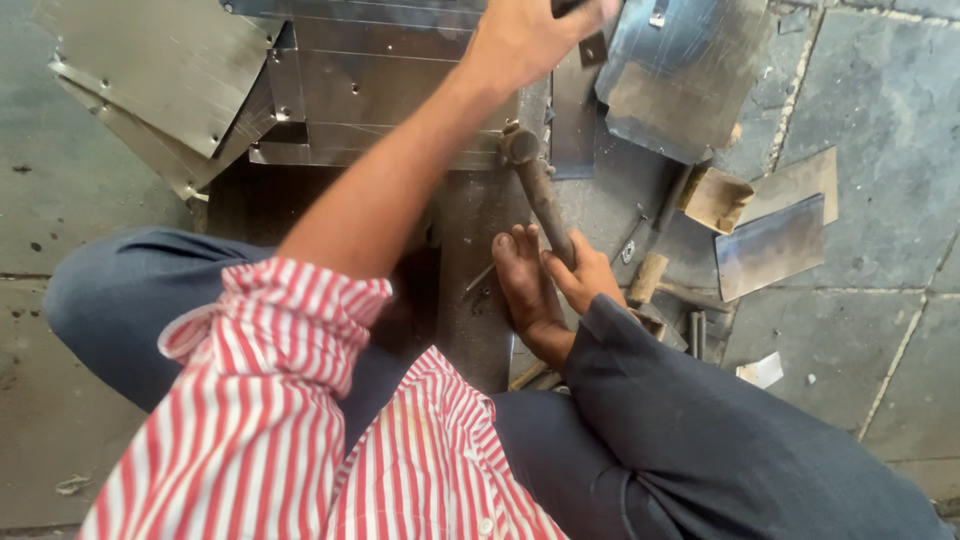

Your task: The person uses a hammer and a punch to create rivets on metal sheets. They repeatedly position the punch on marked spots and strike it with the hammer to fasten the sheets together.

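Observation:
My left arm, in a rolled red-and-white striped sleeve, reaches forward to the top of the view. My left hand (530,35) is blurred, its fingers curled over the upper end of a narrow grey metal strip (573,120) lying among cut sheet-metal pieces. My right hand (588,277) is low, beside my bare foot (525,290), and grips the handle of a rusty hammer (535,185). The hammer's head points away from me, close to the strip's lower end. My trouser leg hides the right wrist.
Stacked shiny metal sheets (380,85) lie ahead, with more angled sheets at the left (160,70) and a bent one at the right (680,70). A small wooden block (715,198), a flat plate (768,248) and small tools rest on the stone floor.

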